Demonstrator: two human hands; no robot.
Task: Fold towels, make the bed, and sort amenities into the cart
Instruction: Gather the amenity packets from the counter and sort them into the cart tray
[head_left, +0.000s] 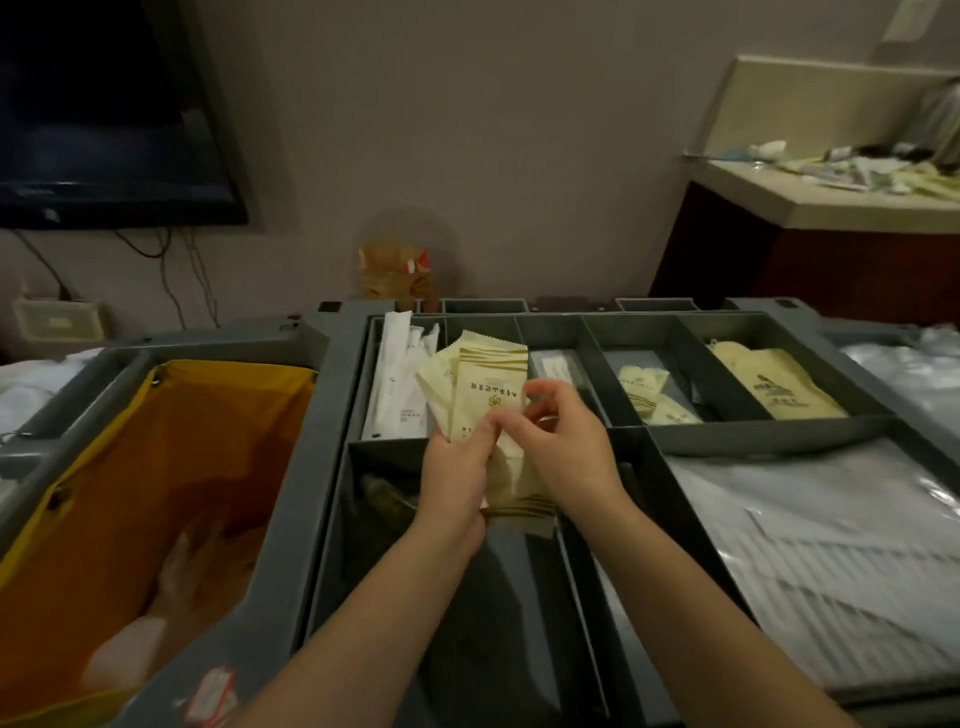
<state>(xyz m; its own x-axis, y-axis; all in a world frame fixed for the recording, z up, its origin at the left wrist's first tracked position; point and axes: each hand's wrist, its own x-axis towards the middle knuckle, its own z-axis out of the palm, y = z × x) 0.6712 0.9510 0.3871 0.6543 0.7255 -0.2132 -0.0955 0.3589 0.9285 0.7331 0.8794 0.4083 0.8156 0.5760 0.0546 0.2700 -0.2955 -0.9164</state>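
I am in the amenity-sorting step. My left hand (452, 478) grips a fanned bundle of cream sachets (483, 379) from below, with its fingers (485, 431) wrapped around the lower half. My right hand (566, 447) comes in from the other side, its fingers curled on the same bundle. They seem to be pinching one sachet loose, though the blur keeps me from being sure. The bundle sits above the cart (753, 439), over the divider just beyond my fingers. White stick packets (395, 374) lie in the compartment just left of the fingertips. Small cream packets (644, 389) and a larger pouch (774, 384) fill the compartments to the right. I judge the next move needs the sachets squared up, then lowered flat into the compartment that suits them.
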